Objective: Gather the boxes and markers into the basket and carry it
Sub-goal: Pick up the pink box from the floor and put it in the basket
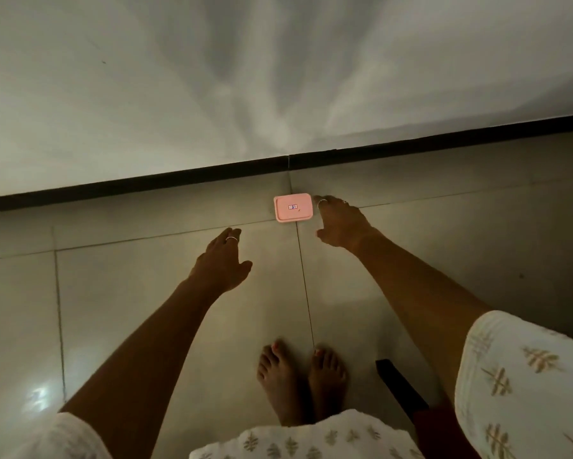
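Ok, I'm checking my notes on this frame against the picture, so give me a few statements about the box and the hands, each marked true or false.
1. The pink box lies on the tiled floor near the black skirting. True.
2. The left hand grips the box. False: it is open and apart from it.
3. The right hand is spread open beside the box's right edge. True.
4. The box sits in a basket. False: no basket is visible.
5. The person wears shoes. False: the feet are bare.
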